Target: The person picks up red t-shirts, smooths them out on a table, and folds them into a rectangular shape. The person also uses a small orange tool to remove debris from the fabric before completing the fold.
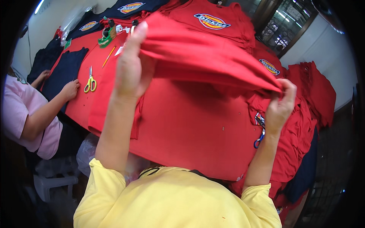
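Observation:
A red shirt (213, 57) is stretched in the air between my two hands, blurred by motion and sagging in folds; no print shows on it. My left hand (131, 68) grips its left end, thumb up, with some fingers hidden by the cloth. At the right end, my right hand (281, 102) pinches a corner between bent fingers. Below, another red garment (110, 102) lies flat on the red-covered table (190, 129), under my left forearm. Blue-handled scissors (259, 137) rest by the heap of red shirts (291, 140), close to my right wrist.
Yellow-handled scissors (90, 83), a pencil (109, 56) and a green tape dispenser (105, 38) lie on the left. A co-worker's hand (71, 89) touches a dark blue garment (64, 74). Printed red shirts (213, 19) and dark blue ones (131, 7) line the far side.

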